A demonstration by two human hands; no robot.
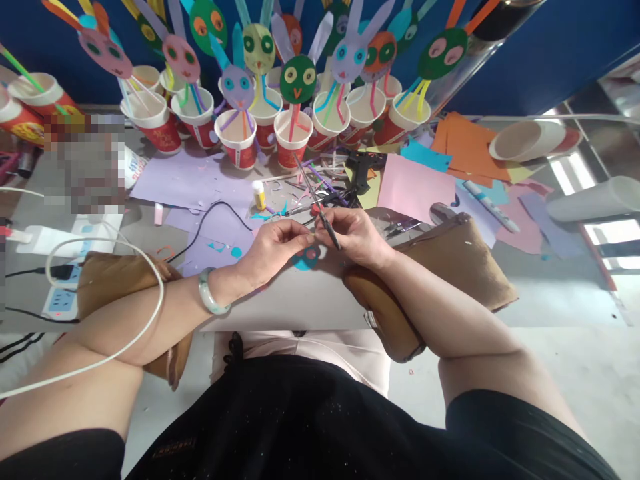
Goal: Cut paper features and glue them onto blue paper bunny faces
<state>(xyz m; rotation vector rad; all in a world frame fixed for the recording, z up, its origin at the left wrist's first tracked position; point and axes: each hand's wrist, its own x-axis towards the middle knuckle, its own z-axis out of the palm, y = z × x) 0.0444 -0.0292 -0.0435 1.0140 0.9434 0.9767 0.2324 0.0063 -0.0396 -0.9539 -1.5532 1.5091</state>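
My right hand (357,233) is closed round a pair of scissors (329,227), whose blades point away from me toward the cups. Just to its left, my left hand (275,250) is closed in a pinch, its fingertips almost meeting the right ones. What it pinches is too small to make out. Below the fingertips a blue paper piece with round spots (305,260) lies on the grey table (285,303). Paper scraps, a glue stick (259,195) and a black glue gun (361,172) lie beyond my hands.
Red-and-white paper cups (295,137) with paper rabbit faces on straws stand along the back. Purple paper (193,180), pink paper (415,187) and orange paper (465,143) lie about. Brown cushions (460,260) sit by my forearms. A white cable (155,313) loops over my left arm near power strips (63,300).
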